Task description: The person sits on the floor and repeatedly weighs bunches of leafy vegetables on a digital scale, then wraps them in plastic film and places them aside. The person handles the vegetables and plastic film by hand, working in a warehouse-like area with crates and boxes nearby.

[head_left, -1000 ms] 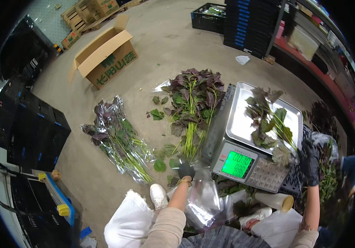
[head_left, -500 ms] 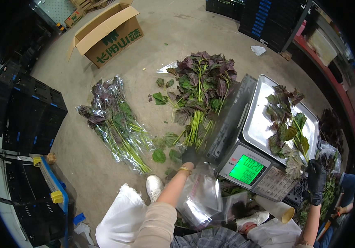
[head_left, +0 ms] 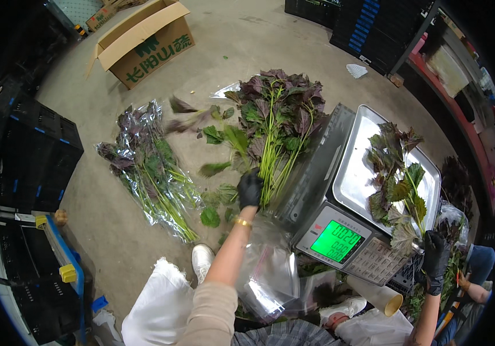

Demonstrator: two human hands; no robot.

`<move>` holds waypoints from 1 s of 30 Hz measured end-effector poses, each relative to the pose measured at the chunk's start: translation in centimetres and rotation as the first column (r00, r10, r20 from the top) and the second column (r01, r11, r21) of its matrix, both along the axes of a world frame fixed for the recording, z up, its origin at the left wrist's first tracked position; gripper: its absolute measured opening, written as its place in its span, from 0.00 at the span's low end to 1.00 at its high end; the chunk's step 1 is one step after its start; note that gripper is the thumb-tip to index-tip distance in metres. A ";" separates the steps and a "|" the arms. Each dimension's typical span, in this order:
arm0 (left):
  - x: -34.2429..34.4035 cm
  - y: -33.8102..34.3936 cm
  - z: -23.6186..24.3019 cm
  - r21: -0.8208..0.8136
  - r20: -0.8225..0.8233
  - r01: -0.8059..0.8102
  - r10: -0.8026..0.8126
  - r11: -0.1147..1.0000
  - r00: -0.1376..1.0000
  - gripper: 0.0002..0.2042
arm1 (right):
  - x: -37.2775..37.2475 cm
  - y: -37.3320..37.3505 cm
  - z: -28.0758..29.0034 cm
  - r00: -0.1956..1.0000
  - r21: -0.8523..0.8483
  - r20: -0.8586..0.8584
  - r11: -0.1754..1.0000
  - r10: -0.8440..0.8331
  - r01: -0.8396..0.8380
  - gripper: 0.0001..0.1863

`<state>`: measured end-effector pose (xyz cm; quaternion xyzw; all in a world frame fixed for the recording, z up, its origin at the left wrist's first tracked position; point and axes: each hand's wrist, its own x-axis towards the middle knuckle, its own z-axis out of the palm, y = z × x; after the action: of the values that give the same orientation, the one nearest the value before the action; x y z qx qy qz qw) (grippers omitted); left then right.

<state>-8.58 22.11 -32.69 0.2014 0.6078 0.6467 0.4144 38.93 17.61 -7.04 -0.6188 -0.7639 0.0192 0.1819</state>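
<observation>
My left hand [head_left: 251,189], in a black glove, is closed at the cut ends of a large bunch of purple-green leafy stems [head_left: 276,127] on the floor. A loose leafy sprig [head_left: 236,139], smeared by motion, runs from its fingers toward the upper left. On the steel pan of a digital scale [head_left: 348,173] lies a smaller bunch of leafy stems [head_left: 394,179]. My right hand [head_left: 435,256], also black-gloved, grips that bunch's stem ends at the pan's near right corner. The scale's display [head_left: 337,241] glows green.
A bagged bunch [head_left: 149,167] lies to the left. Clear plastic bags [head_left: 270,277] are near my feet. An open cardboard box [head_left: 149,46] stands far left, black crates [head_left: 34,150] at the left edge. Another person's arm [head_left: 473,288] shows at lower right.
My left hand has moved up slightly along the stems, and a sprig beside the large bunch has swung left, blurred. My right hand still grips the stems on the scale.
</observation>
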 end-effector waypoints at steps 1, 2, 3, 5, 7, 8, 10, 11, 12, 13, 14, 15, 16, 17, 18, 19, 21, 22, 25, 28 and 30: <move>0.0 1.9 -2.0 -0.043 0.067 0.092 -0.089 0.995 0.994 0.11 | -0.6 0.2 0.5 0.999 0.024 0.037 0.999 0.026 -0.027 0.11; -0.1 3.6 -4.4 -0.249 -0.166 0.195 -0.240 0.949 0.956 0.12 | -1.4 0.4 0.9 0.998 0.027 0.056 0.999 0.029 -0.030 0.10; 1.2 5.4 -5.0 -0.459 -0.343 0.254 -0.434 0.851 0.833 0.14 | -1.4 0.3 1.2 0.996 0.032 0.084 0.999 0.008 -0.011 0.10; 4.0 6.9 -6.1 -0.417 -0.448 0.379 -0.550 0.826 0.705 0.17 | -0.5 0.0 1.0 0.994 0.043 0.100 0.999 -0.031 0.027 0.07; 5.1 7.2 -10.1 -0.409 -0.381 0.411 -0.562 0.815 0.735 0.19 | -1.8 0.3 2.1 0.985 -0.067 0.124 0.989 -0.121 0.130 0.07; 5.0 7.0 -13.4 -0.394 -0.367 0.439 -0.576 0.808 0.731 0.21 | -2.4 0.4 2.5 0.988 -0.076 0.079 0.988 -0.131 0.137 0.06; 5.5 7.2 -13.4 -0.619 -0.296 0.410 -0.682 0.670 0.668 0.33 | -2.4 0.0 2.6 0.984 -0.079 0.095 0.984 -0.152 0.160 0.06; 5.5 7.4 -11.0 -0.621 -0.221 0.496 -0.743 0.607 0.632 0.29 | -1.8 -0.6 2.4 0.984 -0.047 0.107 0.988 -0.144 0.149 0.07; 5.1 7.2 -10.4 -0.620 -0.263 0.411 -0.671 0.668 0.693 0.26 | -1.9 -0.7 2.6 0.982 -0.047 0.131 0.989 -0.134 0.141 0.07; 4.6 6.9 -9.8 -0.614 -0.305 0.321 -0.592 0.721 0.746 0.22 | -2.1 -0.7 2.9 0.980 -0.048 0.156 0.990 -0.122 0.131 0.07; 3.6 6.6 -9.2 -0.457 -0.115 0.422 -0.522 0.783 0.845 0.16 | -2.3 -0.6 3.2 0.977 -0.048 0.183 0.992 -0.109 0.119 0.07; 2.4 6.0 -8.9 -0.297 0.111 0.465 -0.453 0.834 0.884 0.11 | -2.0 -0.3 3.2 0.979 -0.036 0.188 0.995 -0.084 0.092 0.08; 2.4 6.5 -5.6 -0.303 -0.036 0.456 -0.488 0.837 0.872 0.11 | -1.5 -0.6 3.1 0.976 -0.010 0.196 0.995 -0.100 0.104 0.08; 1.8 6.5 -2.7 -0.302 -0.188 0.439 -0.504 0.846 0.843 0.11 | -1.4 -0.8 3.2 0.974 0.020 0.199 0.994 -0.107 0.105 0.08; 1.0 5.9 0.4 -0.098 -0.022 0.474 -0.478 0.875 0.878 0.11 | -1.1 -1.0 3.1 0.981 0.058 0.153 0.992 -0.120 0.112 0.09; 0.2 5.3 3.7 0.109 0.149 0.450 -0.463 0.886 0.874 0.12 | -1.0 -1.1 3.4 0.987 0.105 0.103 0.988 -0.125 0.114 0.09; 0.2 3.5 9.5 0.314 0.236 0.315 -0.395 0.896 0.888 0.12 | -3.9 -0.4 4.7 0.997 0.209 -0.036 0.975 -0.065 0.071 0.13; 1.1 2.8 12.8 0.339 0.269 0.282 -0.379 0.898 0.886 0.12 | -6.0 -0.6 6.0 0.998 0.283 0.007 0.958 -0.056 0.052 0.16; 5.0 0.1 21.3 0.505 0.301 0.277 -0.468 0.817 0.831 0.14 | -9.1 -2.1 7.3 0.987 0.249 -0.130 0.967 0.091 -0.056 0.19; 11.5 -4.1 25.5 0.604 0.334 0.366 -0.642 0.708 0.690 0.13 | -12.9 -5.2 8.8 0.842 -0.104 -0.508 0.957 0.182 -0.270 0.21; 16.4 -7.1 27.1 0.549 0.105 0.463 -0.607 0.696 0.788 0.12 | -14.8 -6.8 9.2 0.798 -0.121 -0.542 0.914 0.265 -0.386 0.22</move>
<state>7.79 14.97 -5.56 0.3775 0.2701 0.6506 0.6011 24.17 10.86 2.19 -0.4658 -0.7754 0.3015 0.3016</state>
